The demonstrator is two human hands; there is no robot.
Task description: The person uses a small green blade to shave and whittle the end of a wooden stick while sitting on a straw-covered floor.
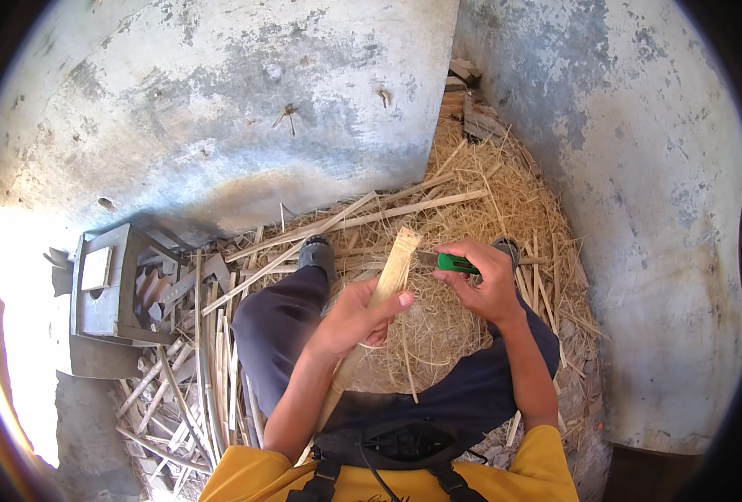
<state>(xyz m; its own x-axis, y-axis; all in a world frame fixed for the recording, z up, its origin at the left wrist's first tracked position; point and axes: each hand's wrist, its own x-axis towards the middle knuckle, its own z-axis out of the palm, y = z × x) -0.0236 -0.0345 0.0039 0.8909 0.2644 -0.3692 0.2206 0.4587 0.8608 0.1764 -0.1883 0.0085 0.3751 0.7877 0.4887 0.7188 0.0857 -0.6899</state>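
Observation:
My left hand [356, 319] is wrapped round a split bamboo strip [398, 261], pale yellow, which slants up and away from my lap with its far end rough. Part of the strip's near end runs down past my left forearm. In my right hand [490, 281] is a green-handled utility knife [457, 263], its short blade pointing left toward the upper part of the bamboo. Whether the blade touches the bamboo I cannot tell. A thin sliver [408, 364] hangs below the strip, between my knees.
Shavings [530, 197] heap over the floor ahead and to the right. Long bamboo strips [216, 360] lie at my left, beside a wooden box [107, 289] with an open side. Peeling grey walls [655, 192] stand close in front and at right. My shoes rest among the scraps.

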